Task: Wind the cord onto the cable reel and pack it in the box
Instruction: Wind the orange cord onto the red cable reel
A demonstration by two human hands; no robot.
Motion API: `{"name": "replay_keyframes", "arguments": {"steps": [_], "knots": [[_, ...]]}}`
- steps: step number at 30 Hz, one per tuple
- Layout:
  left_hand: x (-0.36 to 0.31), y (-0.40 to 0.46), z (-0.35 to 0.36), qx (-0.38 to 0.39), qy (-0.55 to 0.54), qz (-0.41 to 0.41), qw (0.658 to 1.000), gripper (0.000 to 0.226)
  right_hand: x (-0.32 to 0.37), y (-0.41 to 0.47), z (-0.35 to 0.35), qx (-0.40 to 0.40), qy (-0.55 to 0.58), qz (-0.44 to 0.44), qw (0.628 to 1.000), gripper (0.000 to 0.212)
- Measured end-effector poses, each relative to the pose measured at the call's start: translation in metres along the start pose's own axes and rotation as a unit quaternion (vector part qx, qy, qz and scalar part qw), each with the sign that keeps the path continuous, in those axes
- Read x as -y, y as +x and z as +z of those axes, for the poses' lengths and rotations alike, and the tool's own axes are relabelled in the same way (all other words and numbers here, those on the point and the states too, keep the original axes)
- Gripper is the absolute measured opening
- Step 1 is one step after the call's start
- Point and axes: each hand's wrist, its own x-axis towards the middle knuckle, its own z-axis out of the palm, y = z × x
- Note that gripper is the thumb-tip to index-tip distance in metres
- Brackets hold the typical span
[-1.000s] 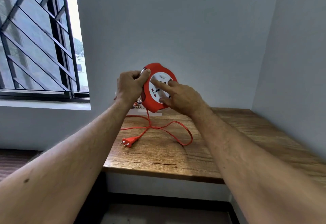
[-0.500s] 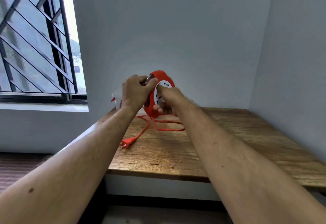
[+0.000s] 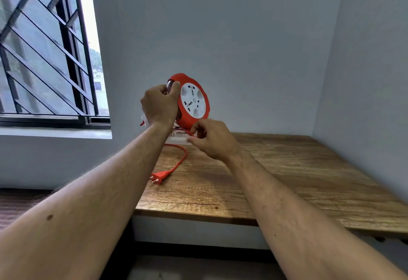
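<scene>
Reel upright, socket face toward camera, slightly right.

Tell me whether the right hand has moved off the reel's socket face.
Yes. The right hand dropped from the white socket face to below the reel, nearer the table.

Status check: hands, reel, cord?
Left hand grips reel, held up. Right hand pinches cord below it. Plug on table. Nothing blocking.
</scene>
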Motion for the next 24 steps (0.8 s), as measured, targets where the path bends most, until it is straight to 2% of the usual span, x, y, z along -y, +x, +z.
{"name": "replay_keyframes", "arguments": {"steps": [2, 4, 6, 7, 8, 9, 10, 11, 12, 13, 14, 16, 18, 21, 24], "knots": [[0.008, 0.002, -0.002, -0.008, 0.002, 0.008, 1.000, 0.039, -0.001, 0.003, -0.001, 0.012, 0.003, 0.039, 0.999, 0.010], [0.013, 0.003, -0.005, -0.018, -0.015, 0.008, 1.000, 0.039, -0.014, 0.005, -0.006, 0.075, 0.096, 0.190, 0.974, 0.016], [0.016, 0.007, -0.009, -0.027, -0.046, -0.004, 0.999, 0.039, -0.030, -0.002, -0.010, 0.160, 0.186, 0.385, 0.890, 0.024], [0.017, 0.009, -0.012, -0.030, -0.064, -0.010, 0.997, 0.038, -0.041, -0.005, -0.012, 0.170, 0.188, 0.448, 0.857, 0.028], [0.018, 0.011, -0.014, -0.031, -0.077, -0.014, 0.996, 0.037, -0.047, -0.008, -0.013, 0.141, 0.171, 0.485, 0.846, 0.032], [0.018, 0.013, -0.016, -0.029, -0.084, -0.013, 0.996, 0.037, -0.053, -0.007, -0.014, 0.077, 0.132, 0.495, 0.855, 0.034], [0.019, 0.015, -0.018, -0.023, -0.083, -0.009, 0.996, 0.039, -0.054, -0.005, -0.014, -0.017, 0.092, 0.476, 0.874, 0.034], [0.020, 0.015, -0.017, -0.013, -0.077, -0.005, 0.997, 0.043, -0.052, -0.003, -0.015, -0.125, 0.055, 0.418, 0.898, 0.030], [0.020, 0.015, -0.016, 0.005, -0.069, -0.002, 0.998, 0.046, -0.046, 0.002, -0.017, -0.211, 0.035, 0.330, 0.919, 0.025], [0.020, 0.012, -0.015, 0.028, -0.063, 0.003, 0.998, 0.048, -0.037, 0.006, -0.018, -0.252, 0.027, 0.219, 0.942, 0.026], [0.021, 0.009, -0.012, 0.050, -0.056, 0.007, 0.997, 0.049, -0.028, 0.012, -0.019, -0.243, 0.018, 0.108, 0.964, 0.033], [0.023, 0.000, -0.007, 0.083, -0.046, 0.011, 0.995, 0.047, -0.018, 0.022, -0.016, -0.143, -0.052, -0.032, 0.988, 0.046], [0.026, -0.005, -0.006, 0.103, -0.051, 0.006, 0.993, 0.042, -0.019, 0.028, -0.016, -0.082, -0.149, -0.078, 0.982, 0.053], [0.033, -0.005, -0.010, 0.131, -0.069, -0.007, 0.989, 0.040, -0.026, 0.027, -0.020, -0.061, -0.251, -0.130, 0.957, 0.056], [0.033, -0.007, -0.010, 0.138, -0.065, 0.004, 0.988, 0.030, -0.026, 0.029, -0.018, 0.020, -0.312, -0.086, 0.946, 0.067]]}}
